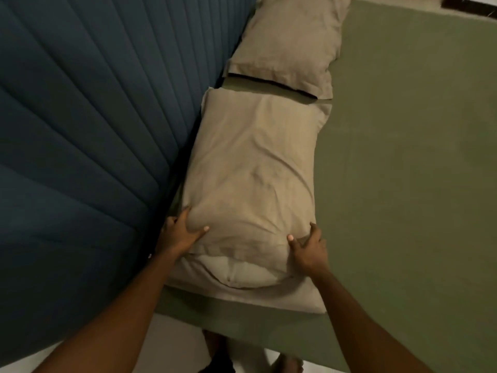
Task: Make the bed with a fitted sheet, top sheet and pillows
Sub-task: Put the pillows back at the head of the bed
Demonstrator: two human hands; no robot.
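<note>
Step in hand: pillows. The near beige fabric pillow [250, 184] lies lengthwise beside the dark blue channel-padded headboard [80, 117], on the smooth olive-green sheet [403, 157].

My left hand [180, 232] is spread wide over the pillow's near corner on the headboard side, thumb on top. My right hand [308, 246] is spread over the opposite near corner, fingertips denting the fabric. Both press; neither closes round anything.

The white inner pillow [242, 273] shows at the case's open end, facing me. The 2nd beige pillow [290, 41] sits further along the headboard, with a strip of sheet between the 2.

Judgement: the task is near its end. The next move calls for nudging this pillow square to the headboard, in line with the other, and probably tucking the white insert in.
</note>
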